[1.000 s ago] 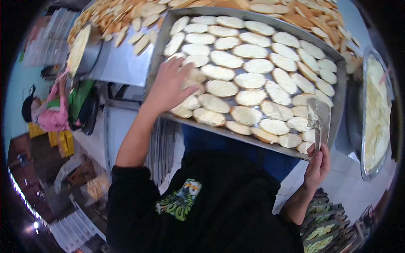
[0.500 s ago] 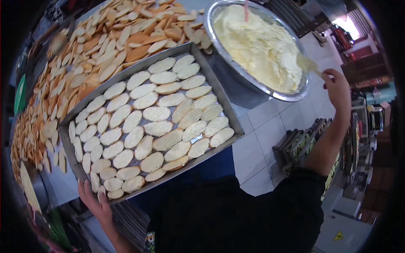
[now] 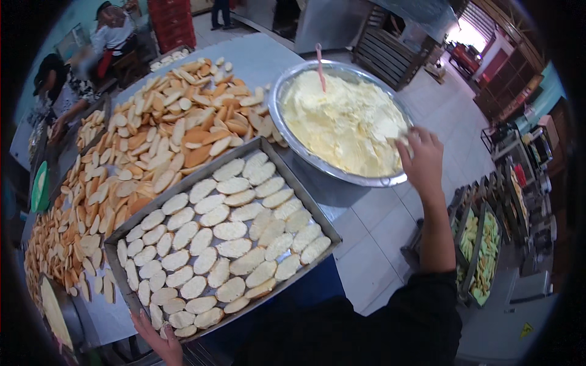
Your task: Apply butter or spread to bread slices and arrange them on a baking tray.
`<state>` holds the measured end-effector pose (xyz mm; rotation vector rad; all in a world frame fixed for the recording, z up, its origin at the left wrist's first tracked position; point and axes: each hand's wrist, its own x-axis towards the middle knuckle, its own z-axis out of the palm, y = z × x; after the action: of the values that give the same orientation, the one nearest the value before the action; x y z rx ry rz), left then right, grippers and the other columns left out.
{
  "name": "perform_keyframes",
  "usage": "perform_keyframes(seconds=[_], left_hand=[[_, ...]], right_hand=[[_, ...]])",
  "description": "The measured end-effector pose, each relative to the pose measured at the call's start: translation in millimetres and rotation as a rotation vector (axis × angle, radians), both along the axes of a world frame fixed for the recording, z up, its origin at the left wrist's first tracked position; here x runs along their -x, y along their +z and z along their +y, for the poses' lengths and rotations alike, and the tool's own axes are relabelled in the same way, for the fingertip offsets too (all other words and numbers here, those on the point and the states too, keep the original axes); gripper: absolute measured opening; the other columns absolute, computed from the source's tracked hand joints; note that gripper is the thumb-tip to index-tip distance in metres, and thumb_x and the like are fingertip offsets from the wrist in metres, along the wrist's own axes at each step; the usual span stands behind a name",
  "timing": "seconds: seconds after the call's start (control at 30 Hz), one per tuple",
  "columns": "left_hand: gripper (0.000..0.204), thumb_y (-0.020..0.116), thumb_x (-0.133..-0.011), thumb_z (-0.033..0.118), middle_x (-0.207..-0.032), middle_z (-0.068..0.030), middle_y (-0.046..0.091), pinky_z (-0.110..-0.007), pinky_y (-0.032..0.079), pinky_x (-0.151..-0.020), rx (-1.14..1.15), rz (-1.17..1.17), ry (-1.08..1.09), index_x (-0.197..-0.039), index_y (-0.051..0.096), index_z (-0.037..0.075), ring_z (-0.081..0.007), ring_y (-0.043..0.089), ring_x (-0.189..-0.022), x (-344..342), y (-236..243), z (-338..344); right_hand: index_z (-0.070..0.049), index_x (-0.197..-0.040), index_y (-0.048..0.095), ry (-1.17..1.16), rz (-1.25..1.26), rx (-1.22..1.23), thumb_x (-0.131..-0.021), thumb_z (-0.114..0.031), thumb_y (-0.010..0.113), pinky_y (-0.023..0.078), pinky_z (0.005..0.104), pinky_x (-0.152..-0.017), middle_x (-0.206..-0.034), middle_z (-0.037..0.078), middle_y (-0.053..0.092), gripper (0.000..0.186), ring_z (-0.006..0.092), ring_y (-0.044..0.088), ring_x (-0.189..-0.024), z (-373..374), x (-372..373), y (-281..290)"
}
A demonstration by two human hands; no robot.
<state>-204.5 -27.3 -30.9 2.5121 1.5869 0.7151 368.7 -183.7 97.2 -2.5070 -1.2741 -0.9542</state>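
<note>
My left hand (image 3: 160, 343) grips the near left corner of a grey metal baking tray (image 3: 298, 192), thumb inside the rim. Rows of oval bread slices (image 3: 232, 230) lie in it, pale faces up, some with a thin spread on top. My right hand (image 3: 424, 161) is over the right rim of a big metal bowl (image 3: 360, 181), fingers closed around a pale spatula, mostly hidden at the cream's edge. Pale yellow cream (image 3: 336, 122) fills the bowl. A pink handle (image 3: 320, 67) stands up out of the cream.
A large heap of bread slices (image 3: 183, 137) covers much of the table (image 3: 262, 55) behind the tray. A pot (image 3: 58, 314) of pale cream stands at lower left. One person (image 3: 58, 91) works at far left, another farther back. Loaded trays (image 3: 482, 250) stand at right.
The view has tilted up, so bowl and tray appear lower. My right hand has moved from outside the bowl's right rim inward over the cream. My left hand stays on the tray corner.
</note>
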Motion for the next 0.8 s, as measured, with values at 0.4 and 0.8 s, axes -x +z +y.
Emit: perform_keyframes(seconds=[0.4,0.8], left_hand=[[0.061,0.054,-0.080,0.021,-0.136,-0.0271,0.018,-0.049,0.016,-0.101,0.017,0.219,0.485,-0.131,0.026,0.001,-0.0419,0.021,-0.123,37,-26,20],[0.062,0.051,-0.084,0.031,-0.135,-0.0287,0.020,-0.047,0.016,-0.102,0.286,0.022,0.570,-0.131,0.026,0.001,-0.0422,0.018,-0.125,60,-34,55]], right_hand=[[-0.005,-0.116,0.048,0.578,1.056,0.006,-0.078,-0.015,0.058,0.042,0.0332,-0.078,-0.102,0.015,0.052,0.041,0.0273,0.050,-0.093,17,104,-108],[0.004,-0.115,0.047,0.209,1.123,-0.123,-0.086,-0.017,0.046,0.041,0.0343,-0.078,-0.099,0.022,0.053,0.036,0.0302,0.052,-0.091,46,101,-180]])
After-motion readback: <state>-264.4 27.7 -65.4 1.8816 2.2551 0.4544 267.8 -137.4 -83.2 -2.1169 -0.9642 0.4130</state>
